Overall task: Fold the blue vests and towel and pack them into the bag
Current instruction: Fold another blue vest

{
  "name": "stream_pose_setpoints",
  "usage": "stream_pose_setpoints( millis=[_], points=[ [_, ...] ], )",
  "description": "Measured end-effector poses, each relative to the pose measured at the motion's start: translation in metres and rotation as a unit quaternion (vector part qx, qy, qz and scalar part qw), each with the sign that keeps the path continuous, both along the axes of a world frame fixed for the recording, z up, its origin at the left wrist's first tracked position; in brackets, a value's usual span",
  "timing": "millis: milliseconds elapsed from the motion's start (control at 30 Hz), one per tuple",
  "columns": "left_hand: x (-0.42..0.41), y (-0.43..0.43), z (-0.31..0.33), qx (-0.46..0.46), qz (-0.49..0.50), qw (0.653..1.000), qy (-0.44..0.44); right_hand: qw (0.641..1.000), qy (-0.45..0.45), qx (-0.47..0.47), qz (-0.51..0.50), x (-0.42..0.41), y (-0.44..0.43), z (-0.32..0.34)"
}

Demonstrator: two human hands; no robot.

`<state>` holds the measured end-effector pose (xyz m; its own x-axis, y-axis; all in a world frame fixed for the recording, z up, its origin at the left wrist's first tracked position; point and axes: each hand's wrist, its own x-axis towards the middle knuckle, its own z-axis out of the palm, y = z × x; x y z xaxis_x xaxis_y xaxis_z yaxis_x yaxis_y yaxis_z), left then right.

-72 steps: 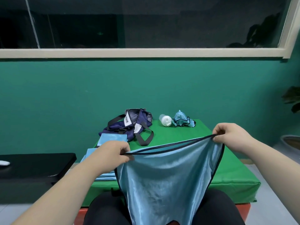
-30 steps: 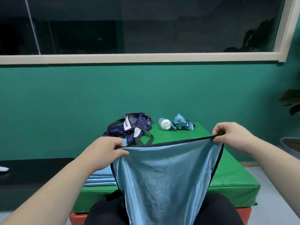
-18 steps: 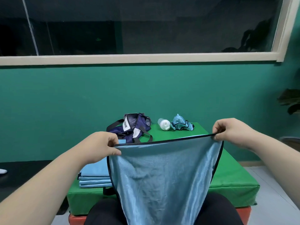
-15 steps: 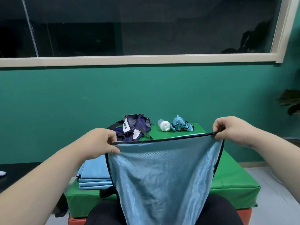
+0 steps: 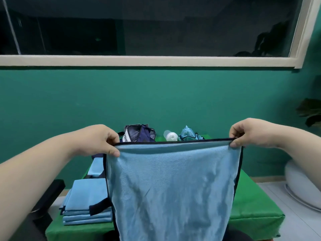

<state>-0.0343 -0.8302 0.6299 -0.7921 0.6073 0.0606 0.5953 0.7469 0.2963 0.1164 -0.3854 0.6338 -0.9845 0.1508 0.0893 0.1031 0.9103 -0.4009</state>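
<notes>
Both hands, left hand [image 5: 97,141] and right hand [image 5: 246,134], pinch a blue vest [image 5: 172,188] taut and unfolded between them; folded blue pieces [image 5: 86,202] lie stacked below the left, while a crumpled vest [image 5: 188,134] and the bag [image 5: 139,134] beyond seemingly await packing.

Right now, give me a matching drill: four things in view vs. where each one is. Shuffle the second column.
Things:
1. held blue vest
2. folded blue stack
3. navy bag
4. white bottle

Places:
A. lying on the far side of the green mat, between bag and crumpled blue cloth
B. near-left corner of mat
C. stretched between left hand and right hand
D. far left of mat, open

Pairs: 1-C, 2-B, 3-D, 4-A
</notes>
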Motion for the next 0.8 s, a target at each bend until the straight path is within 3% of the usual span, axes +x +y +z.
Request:
stream_pose_setpoints(
  millis=[167,400,500,633,800],
  points=[
    [-0.059,0.019,0.016,0.005,0.005,1.0,-0.008,0.999,-0.048,-0.014,-0.01,-0.048,0.025,0.001],
    [-0.139,0.05,0.051,0.072,0.094,0.991,-0.061,0.985,-0.007,-0.17,-0.037,-0.129,0.05,0.039],
    [-0.17,0.07,0.076,0.148,0.138,0.978,-0.041,0.966,0.072,-0.242,-0.061,-0.17,0.058,0.07],
    [-0.2,0.093,0.135,0.248,0.149,0.956,0.051,0.907,0.231,-0.34,-0.093,-0.215,0.064,0.128],
    [-0.192,0.103,0.199,0.378,0.141,0.907,0.121,0.856,0.361,-0.366,-0.057,-0.215,0.064,0.194]
  ],
)
